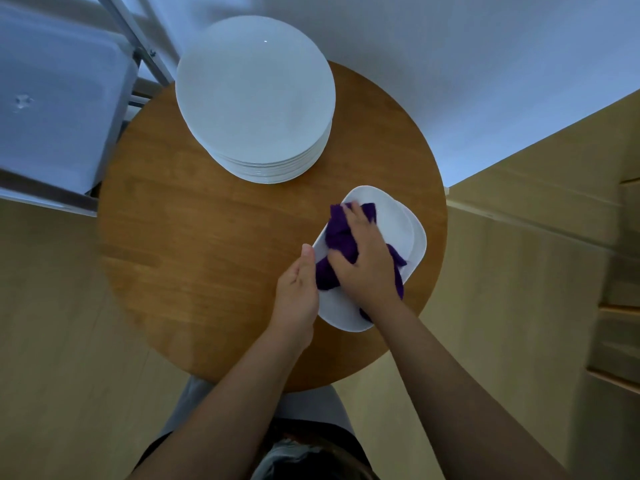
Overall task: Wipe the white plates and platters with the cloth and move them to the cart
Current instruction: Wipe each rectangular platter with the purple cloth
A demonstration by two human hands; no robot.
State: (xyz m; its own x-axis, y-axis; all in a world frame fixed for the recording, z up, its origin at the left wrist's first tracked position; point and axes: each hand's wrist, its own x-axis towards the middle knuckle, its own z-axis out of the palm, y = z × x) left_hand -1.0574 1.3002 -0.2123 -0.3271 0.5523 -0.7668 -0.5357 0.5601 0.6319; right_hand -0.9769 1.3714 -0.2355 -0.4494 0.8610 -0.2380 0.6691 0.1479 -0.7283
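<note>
A white oblong platter (408, 230) lies on the right side of the round wooden table (194, 258). A bunched purple cloth (341, 237) sits on it, and my right hand (363, 258) presses down on the cloth with its fingers curled over it. My left hand (299, 285) rests against the platter's left rim, fingers straight and thumb along the edge. A tall stack of round white plates (256, 95) stands at the table's far side. The cart (52, 98) is at the upper left.
The cart's metal frame (138, 39) runs close to the plate stack and the table's far-left edge. A white wall rises behind the table. Wooden steps or shelves (616, 306) stand at the right. The floor around is light wood.
</note>
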